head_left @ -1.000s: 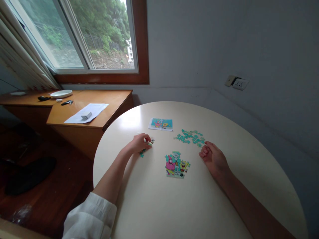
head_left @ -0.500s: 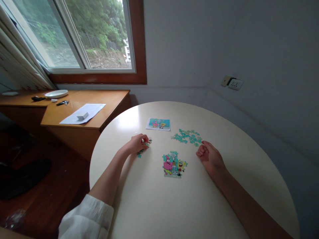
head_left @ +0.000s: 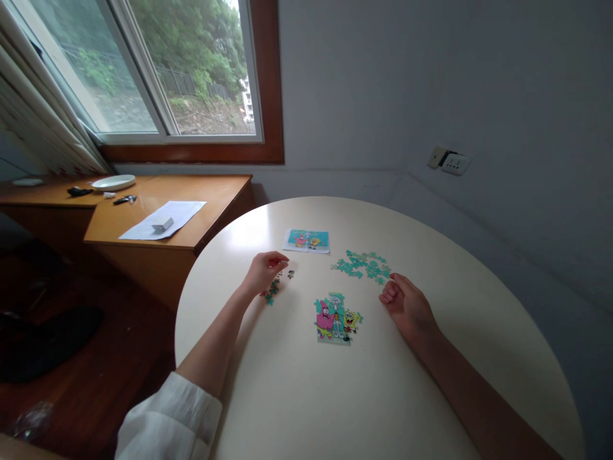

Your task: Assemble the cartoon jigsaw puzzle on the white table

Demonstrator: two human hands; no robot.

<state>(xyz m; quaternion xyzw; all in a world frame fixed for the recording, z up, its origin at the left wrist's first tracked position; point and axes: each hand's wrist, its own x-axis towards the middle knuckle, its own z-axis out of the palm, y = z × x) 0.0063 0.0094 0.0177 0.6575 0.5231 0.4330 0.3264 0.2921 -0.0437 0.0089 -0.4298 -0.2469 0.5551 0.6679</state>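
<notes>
Two bare hands over a round, cream worktop (head_left: pixel 383 383). The left hand (head_left: pixel 264 271) hovers above a small group of puzzle pieces (head_left: pixel 272 292), its thumb and forefinger close together; whether its grip pinches a piece cannot be told. The right hand (head_left: pixel 407 306) is loosely curled, forefinger at the edge of a teal pile of pieces (head_left: pixel 363 264); its grip's contents are unclear. Between the hands, nearer the wearer, lies a partly joined cartoon puzzle (head_left: pixel 335 319). Beyond it lies a picture sheet (head_left: pixel 307 241).

Partly assembled cartoon puzzle (head_left: pixel 335 319) lies flat, ragged-edged; teal loose pieces (head_left: pixel 364 264) lie scattered beyond it.
</notes>
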